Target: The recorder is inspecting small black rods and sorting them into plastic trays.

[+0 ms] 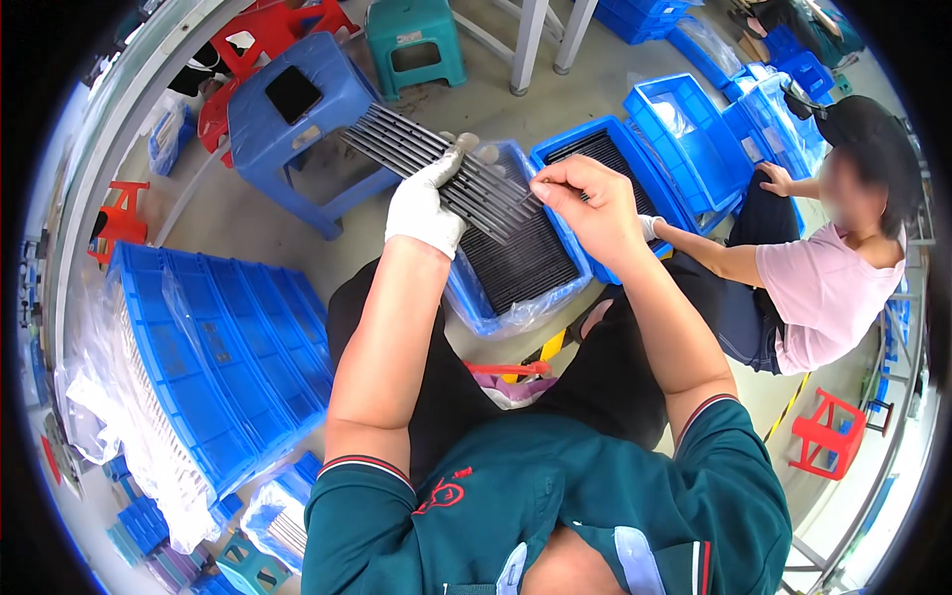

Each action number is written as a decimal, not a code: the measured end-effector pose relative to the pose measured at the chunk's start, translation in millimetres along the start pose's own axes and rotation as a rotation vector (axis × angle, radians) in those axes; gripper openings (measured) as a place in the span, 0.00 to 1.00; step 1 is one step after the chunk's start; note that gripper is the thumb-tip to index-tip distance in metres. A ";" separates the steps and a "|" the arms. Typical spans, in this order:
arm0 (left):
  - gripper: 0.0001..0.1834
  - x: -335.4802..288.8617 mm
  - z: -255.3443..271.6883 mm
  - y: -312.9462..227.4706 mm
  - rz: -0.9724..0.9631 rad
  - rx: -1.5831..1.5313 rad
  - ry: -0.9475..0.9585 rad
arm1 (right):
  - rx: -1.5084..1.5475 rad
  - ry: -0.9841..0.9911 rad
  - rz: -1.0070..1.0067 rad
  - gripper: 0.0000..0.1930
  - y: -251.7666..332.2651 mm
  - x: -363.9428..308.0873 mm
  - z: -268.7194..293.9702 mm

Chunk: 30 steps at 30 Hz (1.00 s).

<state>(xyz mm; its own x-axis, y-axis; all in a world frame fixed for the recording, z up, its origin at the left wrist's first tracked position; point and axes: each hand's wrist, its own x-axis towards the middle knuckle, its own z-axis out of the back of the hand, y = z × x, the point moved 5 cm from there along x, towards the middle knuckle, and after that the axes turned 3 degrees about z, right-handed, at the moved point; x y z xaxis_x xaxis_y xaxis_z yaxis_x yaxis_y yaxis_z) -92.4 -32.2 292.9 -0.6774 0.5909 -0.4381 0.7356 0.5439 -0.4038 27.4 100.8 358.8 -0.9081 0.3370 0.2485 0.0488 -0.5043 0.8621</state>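
A fan of thin dark metal rods (392, 139) lies across my left hand (428, 203), which wears a white glove and is closed around them. The rods slant from the blue stool down to above a lined blue crate (550, 309) holding many similar dark rods. My bare right hand (595, 203) is at the rods' lower right ends, thumb and forefinger pinched together. Something thin shows at its fingertips, too small to make out. A bit of dark material shows between its other fingers.
A blue stool (288, 134) with a dark flat object on it stands ahead left. Stacked blue crates (218, 347) rise at my left. A second crate (620, 124) of dark rods adjoins on the right. A person in pink (818, 263) sits close at right.
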 end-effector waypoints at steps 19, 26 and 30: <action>0.10 -0.6 -0.7 6.6 0.038 -0.024 0.110 | -0.403 0.089 0.411 0.03 25.1 -1.3 -3.7; 0.12 -1.5 0.4 7.5 0.003 0.033 0.030 | -0.224 -0.073 0.476 0.04 35.3 -4.7 9.2; 0.12 -2.0 0.0 6.8 0.019 0.029 0.045 | -0.221 0.018 0.450 0.04 31.2 -3.7 -1.3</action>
<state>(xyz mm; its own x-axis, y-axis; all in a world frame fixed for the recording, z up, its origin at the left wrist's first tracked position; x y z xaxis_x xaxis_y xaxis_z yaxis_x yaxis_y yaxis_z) -86.1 -29.7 291.1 -0.6620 0.6277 -0.4095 0.7477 0.5153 -0.4188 31.7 82.8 384.3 -0.8246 0.0342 0.5647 0.3499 -0.7536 0.5565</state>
